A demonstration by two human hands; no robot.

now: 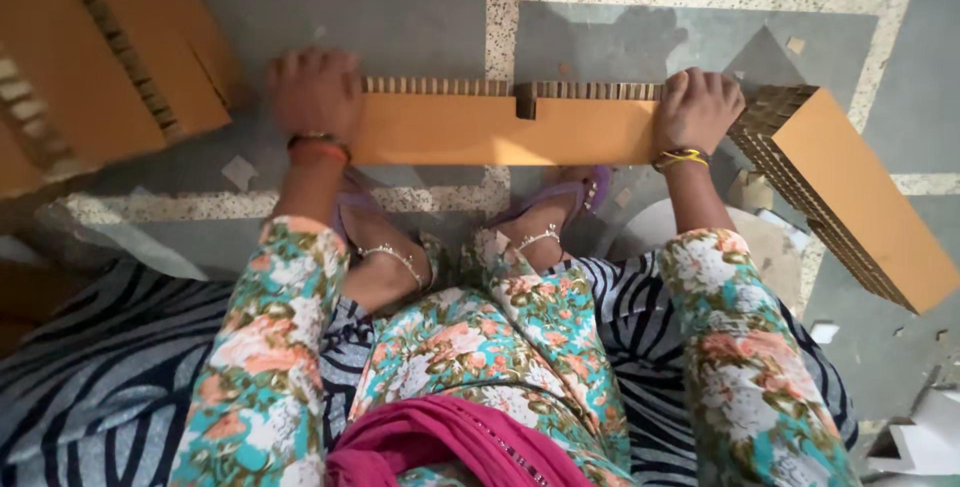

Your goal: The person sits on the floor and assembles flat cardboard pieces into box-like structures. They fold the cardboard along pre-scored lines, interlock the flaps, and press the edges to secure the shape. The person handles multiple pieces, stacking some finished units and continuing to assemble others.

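A long brown honeycomb cardboard panel (500, 129) stands on its edge across the floor in front of me, its cell-patterned top edge facing up. My left hand (316, 93) grips the panel's left end, and my right hand (696, 109) grips its top edge near the right end. A small dark notch (525, 102) sits at the middle of the top edge. My feet in purple sandals (556, 205) rest just behind the panel.
A second honeycomb cardboard block (860, 197) lies angled at the right, touching the panel's right end. More cardboard slabs (100, 57) are stacked at upper left. Paper scraps (240, 173) dot the grey stone floor. A striped cloth (100, 377) lies under me.
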